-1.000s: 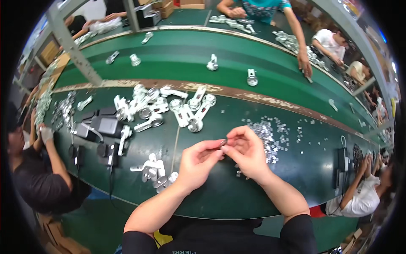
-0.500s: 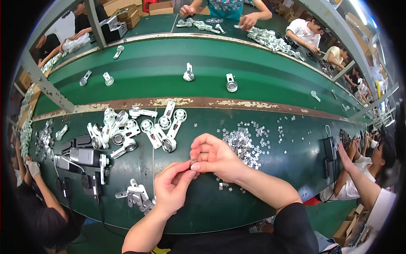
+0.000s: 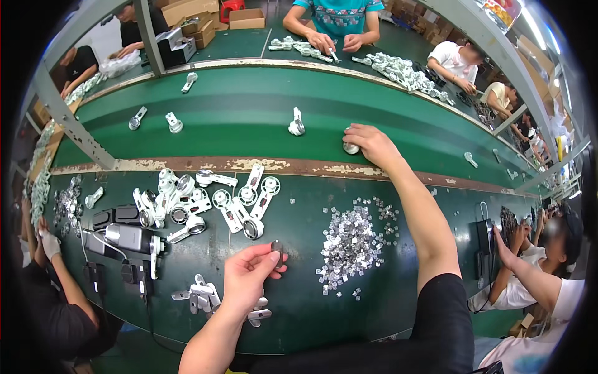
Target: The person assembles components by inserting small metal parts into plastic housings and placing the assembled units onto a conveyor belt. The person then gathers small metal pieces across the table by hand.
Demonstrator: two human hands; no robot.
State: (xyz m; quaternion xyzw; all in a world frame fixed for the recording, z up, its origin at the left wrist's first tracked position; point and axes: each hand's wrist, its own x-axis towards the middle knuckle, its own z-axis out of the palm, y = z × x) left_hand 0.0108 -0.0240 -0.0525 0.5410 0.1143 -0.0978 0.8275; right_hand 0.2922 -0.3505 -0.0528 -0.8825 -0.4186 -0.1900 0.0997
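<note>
Low in front of me, my left hand (image 3: 252,271) pinches a small dark grey piece (image 3: 277,250) between thumb and fingers. My right hand (image 3: 372,143) is stretched out over the green belt (image 3: 237,112), its fingers closed round a white part with a round metallic head (image 3: 351,149), like a mini fan body. Most of that part is hidden under the fingers. Between my arms lies a heap of small clear pieces (image 3: 349,246). Below my left hand are several flat silver-grey pieces (image 3: 202,296).
White fan-like parts (image 3: 180,199) are piled at left, beside a black and grey device (image 3: 131,235) with cables. A worn ledge (image 3: 261,164) separates bench and belt. More white parts (image 3: 296,121) lie on the belt. A metal post (image 3: 75,121) rises at left. Co-workers sit around.
My right hand has left the small piece by my left hand and reached forward to a white part on the belt. The left hand keeps the piece. The view has shifted slightly.
</note>
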